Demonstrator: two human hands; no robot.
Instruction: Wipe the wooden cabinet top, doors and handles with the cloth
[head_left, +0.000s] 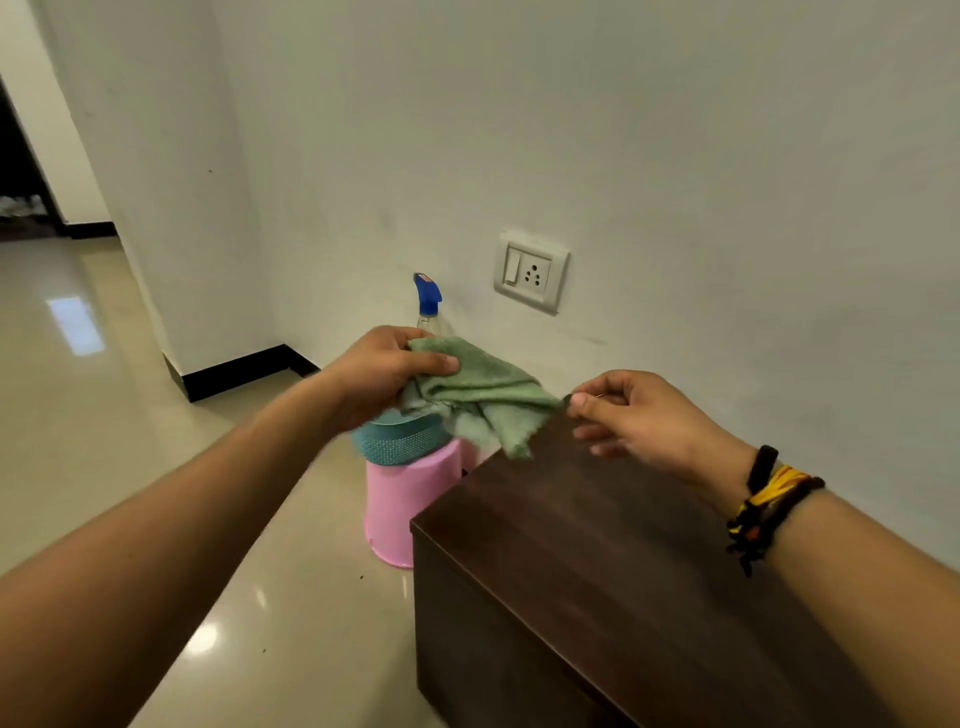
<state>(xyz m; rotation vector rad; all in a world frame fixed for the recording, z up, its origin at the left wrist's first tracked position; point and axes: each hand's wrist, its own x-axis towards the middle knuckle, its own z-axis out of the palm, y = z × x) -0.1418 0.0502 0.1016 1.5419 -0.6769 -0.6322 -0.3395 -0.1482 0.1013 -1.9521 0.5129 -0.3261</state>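
Note:
A dark brown wooden cabinet (597, 561) fills the lower right, its top running toward the wall. My left hand (379, 374) grips a crumpled green cloth (483, 395) above the cabinet's far left corner. My right hand (634, 410) pinches the cloth's right corner between thumb and forefinger, just over the cabinet top. The cloth hangs between both hands, its lower edge near the wood. The cabinet's doors and handles are out of sight.
A pink upturned bucket (405, 504) stands on the floor left of the cabinet, with a teal basket (400, 439) on it. A spray bottle with a blue nozzle (428, 301) sits behind. A wall socket (530, 273) is above. Glossy floor stretches left.

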